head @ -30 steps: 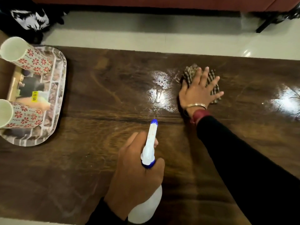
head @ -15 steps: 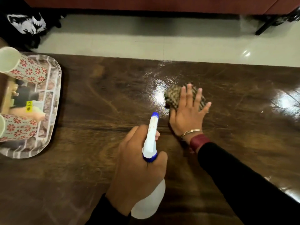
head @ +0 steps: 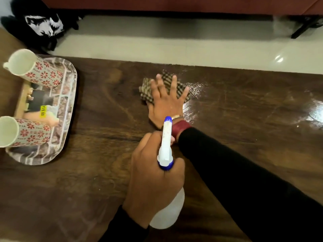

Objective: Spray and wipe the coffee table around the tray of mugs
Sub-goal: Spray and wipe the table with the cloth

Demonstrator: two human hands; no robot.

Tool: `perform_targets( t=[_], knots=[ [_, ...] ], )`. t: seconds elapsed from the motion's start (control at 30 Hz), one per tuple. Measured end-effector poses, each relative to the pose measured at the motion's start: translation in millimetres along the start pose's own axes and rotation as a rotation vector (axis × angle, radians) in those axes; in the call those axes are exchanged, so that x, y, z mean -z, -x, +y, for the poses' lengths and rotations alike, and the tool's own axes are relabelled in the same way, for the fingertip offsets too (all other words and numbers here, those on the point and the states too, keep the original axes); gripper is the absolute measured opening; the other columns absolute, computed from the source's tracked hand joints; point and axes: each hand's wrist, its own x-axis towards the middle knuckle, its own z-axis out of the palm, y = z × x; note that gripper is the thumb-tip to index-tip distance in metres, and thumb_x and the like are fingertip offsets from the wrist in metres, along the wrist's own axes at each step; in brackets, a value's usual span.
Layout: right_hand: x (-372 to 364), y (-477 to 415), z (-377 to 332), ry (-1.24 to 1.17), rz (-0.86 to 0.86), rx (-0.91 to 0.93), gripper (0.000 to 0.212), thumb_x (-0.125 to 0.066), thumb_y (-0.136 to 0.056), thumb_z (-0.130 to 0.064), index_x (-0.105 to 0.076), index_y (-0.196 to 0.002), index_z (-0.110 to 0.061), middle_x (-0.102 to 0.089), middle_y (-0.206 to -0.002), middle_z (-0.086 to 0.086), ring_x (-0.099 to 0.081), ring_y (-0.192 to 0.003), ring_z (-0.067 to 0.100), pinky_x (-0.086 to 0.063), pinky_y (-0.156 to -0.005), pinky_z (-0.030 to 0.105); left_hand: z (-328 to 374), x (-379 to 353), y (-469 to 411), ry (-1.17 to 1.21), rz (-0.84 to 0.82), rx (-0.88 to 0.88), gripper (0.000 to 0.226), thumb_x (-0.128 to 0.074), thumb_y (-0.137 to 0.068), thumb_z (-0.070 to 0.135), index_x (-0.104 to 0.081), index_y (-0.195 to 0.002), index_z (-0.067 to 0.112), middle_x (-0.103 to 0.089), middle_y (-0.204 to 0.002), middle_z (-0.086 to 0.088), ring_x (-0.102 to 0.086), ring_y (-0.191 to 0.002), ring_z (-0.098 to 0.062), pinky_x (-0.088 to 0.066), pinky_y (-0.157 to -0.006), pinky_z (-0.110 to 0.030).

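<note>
My right hand [head: 166, 100] lies flat with spread fingers on a brown checked cloth [head: 147, 89], pressing it to the dark wooden coffee table [head: 97, 172] near its far edge. My left hand [head: 153, 180] grips a white spray bottle [head: 167, 212] with a blue-tipped nozzle [head: 168, 119], held above the table nearer me. The patterned tray [head: 68, 102] sits at the left with two red-flowered mugs, one at its far end [head: 35, 69] and one at its near end [head: 22, 131]. A wet sheen [head: 195, 91] shows just right of the cloth.
The table's far edge [head: 227, 69] borders a pale tiled floor [head: 174, 44]. A black-and-white bag [head: 43, 25] lies on the floor at the far left. A reddish sofa base [head: 157, 4] and a black stand leg [head: 304, 28] are beyond.
My right hand has slid the cloth leftward across the wet patch, first toward me and then back toward the far edge. The left hand keeps holding the bottle.
</note>
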Motion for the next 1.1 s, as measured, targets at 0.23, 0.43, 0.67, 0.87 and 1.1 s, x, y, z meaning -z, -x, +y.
perform_targets(
  t=[0.23,0.43,0.67,0.87,1.1],
  knots=[
    [-10.5,69.9,64.6,-0.008,0.032,-0.002,0.082,-0.038,-0.091,-0.055,-0.019,-0.166,-0.027,-0.009,-0.175,-0.003,-0.002,-0.160,0.041,-0.003,-0.114,0.081,-22.6,24.6,-3.2,0.032,-0.002,0.018,0.026,-0.067,-0.071,0.021,-0.055,-0.094,0.019,-0.062,-0.080,-0.001,-0.061,-0.074,-0.015,-0.056,-0.065,-0.020],
    [19.8,-29.5,48.6,-0.043,0.030,-0.277,0.077,-0.028,-0.098,-0.058,-0.012,-0.166,-0.028,-0.002,-0.176,-0.003,0.003,-0.159,0.045,-0.006,-0.114,0.083,-41.3,49.6,20.0,0.037,-0.052,0.074,0.022,-0.068,-0.071,0.014,-0.061,-0.092,0.013,-0.061,-0.081,-0.001,-0.061,-0.069,-0.017,-0.056,-0.062,-0.038],
    [0.9,-33.2,-53.7,-0.030,0.017,-0.098,0.079,-0.035,-0.098,-0.057,-0.009,-0.167,-0.026,0.001,-0.176,-0.003,0.008,-0.158,0.047,-0.002,-0.114,0.083,-48.0,75.0,26.8,0.063,-0.041,0.078,0.022,-0.059,-0.075,0.021,-0.062,-0.089,0.005,-0.059,-0.078,-0.005,-0.060,-0.065,-0.020,-0.054,-0.061,-0.032],
    [-28.0,77.3,-38.6,0.063,-0.015,0.266,0.081,-0.035,-0.091,-0.053,-0.019,-0.166,-0.026,-0.010,-0.176,-0.003,-0.002,-0.160,0.041,-0.010,-0.116,0.081,-55.4,90.5,18.9,0.052,-0.001,0.058,0.019,-0.058,-0.074,0.018,-0.059,-0.086,0.003,-0.056,-0.076,-0.006,-0.058,-0.065,-0.020,-0.053,-0.060,-0.034],
    [5.4,-27.4,-12.7,-0.003,-0.006,-0.133,0.079,-0.026,-0.095,-0.057,-0.011,-0.166,-0.027,0.000,-0.176,-0.006,0.006,-0.159,0.043,-0.004,-0.115,0.083,-72.6,111.6,24.3,0.048,-0.011,0.120,0.023,-0.067,-0.072,0.017,-0.064,-0.094,0.009,-0.060,-0.082,-0.002,-0.061,-0.069,-0.020,-0.056,-0.062,-0.037]
  ],
)
